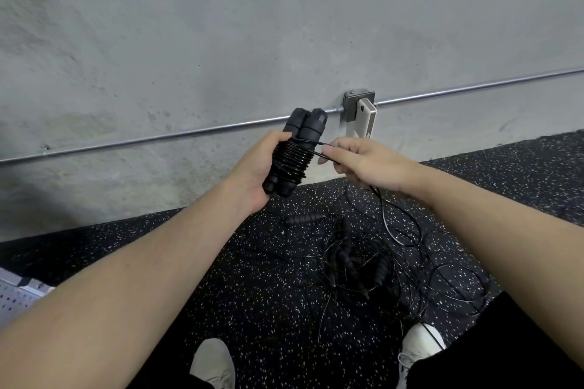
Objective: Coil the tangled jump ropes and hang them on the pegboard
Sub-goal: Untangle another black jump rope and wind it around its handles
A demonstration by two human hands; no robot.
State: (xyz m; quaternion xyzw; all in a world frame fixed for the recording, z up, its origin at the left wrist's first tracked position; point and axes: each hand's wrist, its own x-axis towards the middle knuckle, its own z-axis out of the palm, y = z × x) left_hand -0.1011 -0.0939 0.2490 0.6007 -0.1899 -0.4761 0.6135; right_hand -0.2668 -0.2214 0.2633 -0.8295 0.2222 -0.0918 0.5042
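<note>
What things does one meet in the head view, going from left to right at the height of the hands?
Left hand → pair of black jump rope handles wound with cord → right hand pinching the cord. Behind and slightly above, the white device on the wall's metal box sits over the right hand.

Two arms reach forward from the bottom edge toward a wall (221, 25). The left hand (252, 167) grips a pair of jump rope handles (295, 148) held side by side and upright, with cord wound around them. Just right of it, the right hand (360, 164) pinches the loose cord (319, 153) leading off the winding. Below and between the arms, a tangle of jump ropes (363, 259) lies on the floor (252, 294). A conduit pipe (158, 137) runs along the wall behind the hands, meeting an outlet box (358, 104) above the right hand. A pegboard (15, 297) sits at the far left edge. Two shoes (215, 363) stand at the bottom.
</note>
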